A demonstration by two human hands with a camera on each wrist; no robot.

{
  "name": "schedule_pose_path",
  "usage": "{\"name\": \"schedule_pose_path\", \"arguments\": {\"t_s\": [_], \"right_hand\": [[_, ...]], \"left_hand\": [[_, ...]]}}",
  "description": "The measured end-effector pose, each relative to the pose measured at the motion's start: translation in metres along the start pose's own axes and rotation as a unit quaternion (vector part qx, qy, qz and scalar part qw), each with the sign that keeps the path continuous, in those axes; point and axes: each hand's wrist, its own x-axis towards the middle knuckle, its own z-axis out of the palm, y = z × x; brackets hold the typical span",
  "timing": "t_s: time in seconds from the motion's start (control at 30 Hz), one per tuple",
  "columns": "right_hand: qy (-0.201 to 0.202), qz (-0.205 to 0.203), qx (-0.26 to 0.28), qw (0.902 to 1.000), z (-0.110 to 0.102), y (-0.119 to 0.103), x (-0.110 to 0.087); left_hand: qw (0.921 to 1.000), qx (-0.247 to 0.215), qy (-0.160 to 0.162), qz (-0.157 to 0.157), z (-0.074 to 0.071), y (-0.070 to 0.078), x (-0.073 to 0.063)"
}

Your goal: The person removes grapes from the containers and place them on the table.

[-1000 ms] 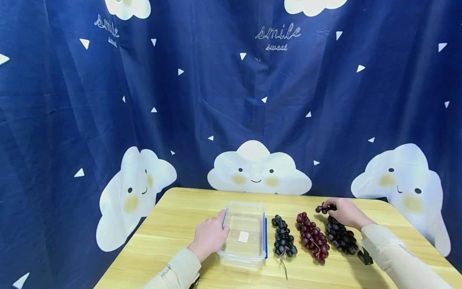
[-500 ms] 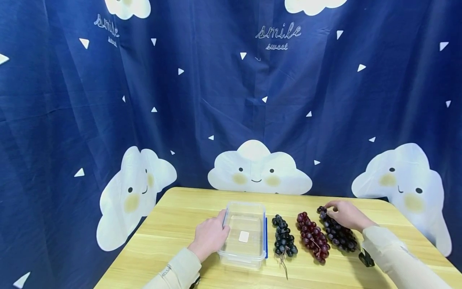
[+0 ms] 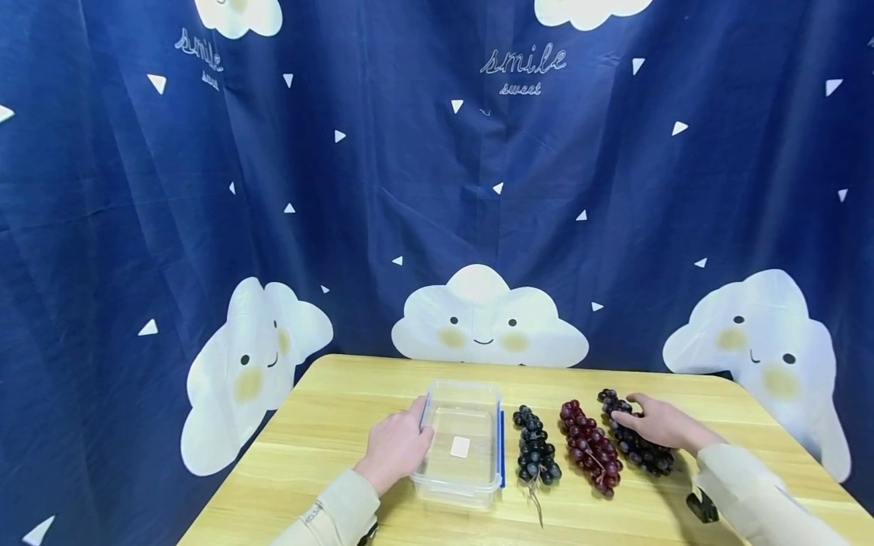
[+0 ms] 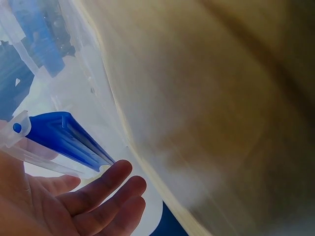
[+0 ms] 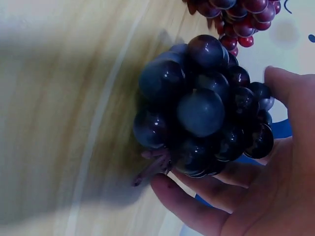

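Note:
My left hand (image 3: 396, 446) is at the left side of a clear plastic container (image 3: 456, 483); the thumb lies by the rim. In the left wrist view my fingers (image 4: 106, 196) extend beside a blue latch (image 4: 69, 140) that hangs out from the wall. My right hand (image 3: 658, 422) is over a bunch of dark purple grapes (image 3: 652, 457) lying on the table, thumb and fingers spread on either side. Close up in the right wrist view, the grapes (image 5: 202, 113) sit between thumb and fingers, with a stem (image 5: 156, 160) near one fingertip.
Left of that bunch lie red grapes (image 3: 590, 447) and, nearer the container, black grapes (image 3: 536, 451) with a long stem. They lie side by side on the wooden table (image 3: 321, 425). A blue curtain (image 3: 437, 212) with clouds hangs behind the table.
The raised far tip of the purple bunch has come down onto the table. My right hand has let go of it, spread its fingers and shifted nearer along the bunch. The left hand stays.

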Motion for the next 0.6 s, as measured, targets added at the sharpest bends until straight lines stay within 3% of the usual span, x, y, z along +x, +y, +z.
{"name": "schedule_pose_path", "arguments": {"t_s": [0.23,0.6], "right_hand": [[-0.028,0.023,0.029,0.9989,0.001,-0.003,-0.010],[-0.057,0.024,0.044,0.9971,0.009,-0.010,-0.014]], "left_hand": [[1.0000,0.000,-0.003,-0.001,-0.001,-0.001,-0.001],[1.0000,-0.002,0.002,-0.001,0.000,-0.001,0.000]]}}
